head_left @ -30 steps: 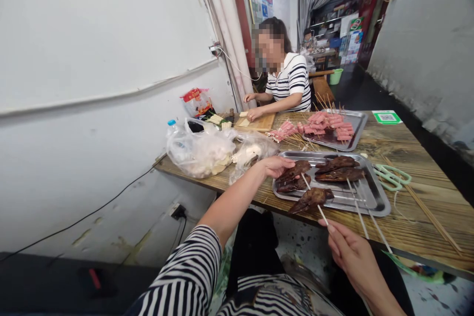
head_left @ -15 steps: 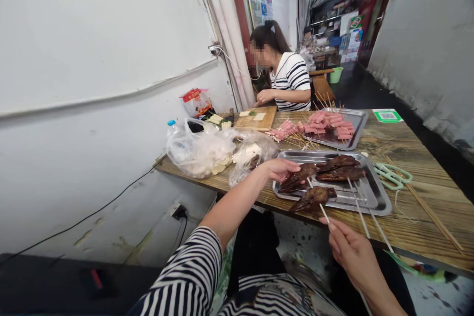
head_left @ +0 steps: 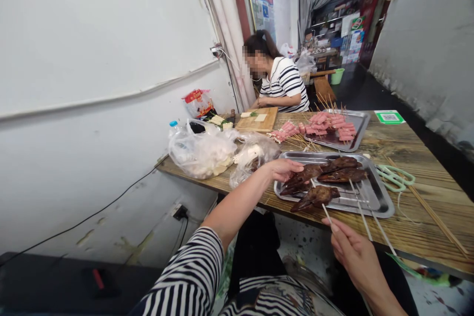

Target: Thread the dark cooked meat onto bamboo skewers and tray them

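Note:
My left hand [head_left: 287,170] is closed on a dark brown duck head [head_left: 304,176] over the left part of a metal tray [head_left: 385,207]. Pinched in my right hand [head_left: 353,244] is a white skewer [head_left: 326,212], held below the tray's near edge. It runs through a nearer duck head [head_left: 316,197], and its upper end meets the one in my left hand; how deep it goes is hidden. More duck heads [head_left: 342,174] lie on the tray's right side, their white sticks [head_left: 361,215] jutting toward me.
Green-handled scissors [head_left: 396,177] and loose bamboo sticks [head_left: 437,217] lie right of the tray. Behind stands another tray [head_left: 357,143] with pink meat skewers [head_left: 329,123]. Plastic bags [head_left: 203,150] sit left. A person [head_left: 285,79] sits beyond a cutting board [head_left: 268,121].
My left hand and its duck head have shifted slightly right, closer along the skewer's line. My right hand stays nearly still. The person opposite has turned and drawn their hands off the cutting board.

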Demonstrator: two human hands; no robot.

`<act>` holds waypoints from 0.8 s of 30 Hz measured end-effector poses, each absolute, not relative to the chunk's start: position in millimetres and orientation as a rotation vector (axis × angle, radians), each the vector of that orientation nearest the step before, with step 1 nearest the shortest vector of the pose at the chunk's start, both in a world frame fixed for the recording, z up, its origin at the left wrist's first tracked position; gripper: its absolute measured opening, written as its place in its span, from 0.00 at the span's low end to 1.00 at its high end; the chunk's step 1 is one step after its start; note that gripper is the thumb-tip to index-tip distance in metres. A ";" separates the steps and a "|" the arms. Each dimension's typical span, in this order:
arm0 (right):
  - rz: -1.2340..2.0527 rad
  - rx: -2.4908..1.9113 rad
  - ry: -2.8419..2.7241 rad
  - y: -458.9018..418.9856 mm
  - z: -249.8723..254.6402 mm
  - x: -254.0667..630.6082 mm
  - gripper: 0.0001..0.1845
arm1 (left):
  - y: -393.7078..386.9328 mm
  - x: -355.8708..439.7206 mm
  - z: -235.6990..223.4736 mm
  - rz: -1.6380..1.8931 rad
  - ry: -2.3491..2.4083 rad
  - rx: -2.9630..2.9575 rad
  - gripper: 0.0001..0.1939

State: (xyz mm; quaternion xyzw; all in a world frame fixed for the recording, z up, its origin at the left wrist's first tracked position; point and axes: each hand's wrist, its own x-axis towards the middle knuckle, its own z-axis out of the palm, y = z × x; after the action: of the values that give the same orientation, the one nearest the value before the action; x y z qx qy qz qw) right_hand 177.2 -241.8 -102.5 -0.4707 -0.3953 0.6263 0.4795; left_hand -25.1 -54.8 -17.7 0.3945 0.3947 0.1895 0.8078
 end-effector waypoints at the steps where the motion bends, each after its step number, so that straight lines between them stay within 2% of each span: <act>1: 1.524 -1.151 -0.977 -241.6 -103.9 178.4 0.35 | -55.4 -24.5 -17.2 0.403 0.838 0.839 0.15; 16: 1.484 -1.153 -0.982 -233.9 -101.3 172.7 0.35 | -68.5 -19.0 -15.0 0.416 0.973 0.858 0.11; 24: 1.466 -1.159 -1.012 -225.1 -100.2 171.4 0.34 | -67.2 -17.2 -17.2 0.446 1.083 0.856 0.12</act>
State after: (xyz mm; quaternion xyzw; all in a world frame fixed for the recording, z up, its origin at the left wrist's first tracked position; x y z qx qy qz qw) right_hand 171.4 -225.1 -100.2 -0.4764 -0.4159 0.6028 0.4866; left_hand -17.2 -67.2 -17.2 0.3916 0.4951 0.2040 0.7483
